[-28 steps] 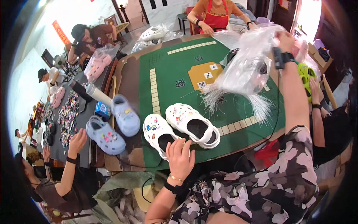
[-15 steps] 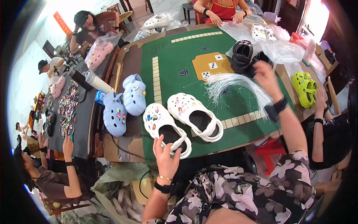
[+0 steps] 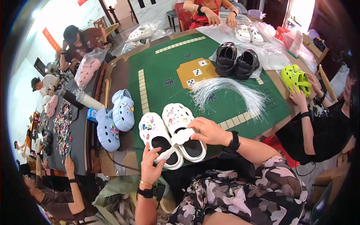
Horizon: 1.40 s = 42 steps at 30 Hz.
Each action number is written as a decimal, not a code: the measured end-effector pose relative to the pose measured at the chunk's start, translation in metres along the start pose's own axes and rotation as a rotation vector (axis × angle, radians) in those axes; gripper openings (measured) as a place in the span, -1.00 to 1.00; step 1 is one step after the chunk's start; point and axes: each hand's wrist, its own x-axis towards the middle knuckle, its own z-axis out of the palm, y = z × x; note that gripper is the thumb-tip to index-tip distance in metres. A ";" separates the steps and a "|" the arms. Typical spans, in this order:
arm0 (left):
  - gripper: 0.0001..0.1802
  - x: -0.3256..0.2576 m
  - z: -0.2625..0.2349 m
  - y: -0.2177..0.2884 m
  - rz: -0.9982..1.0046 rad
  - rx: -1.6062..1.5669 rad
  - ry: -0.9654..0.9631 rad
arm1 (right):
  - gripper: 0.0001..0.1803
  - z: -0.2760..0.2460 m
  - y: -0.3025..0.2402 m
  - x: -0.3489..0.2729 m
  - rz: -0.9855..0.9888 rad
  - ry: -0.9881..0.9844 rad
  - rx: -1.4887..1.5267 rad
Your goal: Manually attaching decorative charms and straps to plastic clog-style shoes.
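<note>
- Head view, from where I stand: the left hand (image 3: 150, 165) is half curled, thumb apart from fingers, at the outer end of one white clog's strap (image 3: 165, 154).
- Right hand (image 3: 210, 130) is loosely bent, fingertips against the other clog's strap (image 3: 182, 136); I can't tell how firmly either hand pinches.
- Between both hands sit the white clogs (image 3: 174, 115), side by side, toes pointing away.
- They look like moulded foam: light, springy, hardly breakable, perhaps a bit slick. I'd take them by the heel rim or sides, sparing the little charms on the toes.
- Left of the left hand are blue clogs (image 3: 108, 131); beyond the right hand, pale ties (image 3: 240, 93), then black clogs (image 3: 225, 63).
</note>
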 end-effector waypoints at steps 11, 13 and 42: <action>-0.60 0.009 0.005 -0.003 0.000 0.077 0.015 | -0.36 -0.175 -0.007 -0.021 -0.296 1.348 -0.135; -0.61 0.019 0.010 0.000 0.017 0.069 0.012 | -0.49 -0.181 -0.004 -0.031 -0.230 1.285 -0.403; -0.50 0.044 0.024 0.012 0.042 0.136 0.130 | -0.89 -0.040 -0.038 -0.049 0.153 -0.059 -0.142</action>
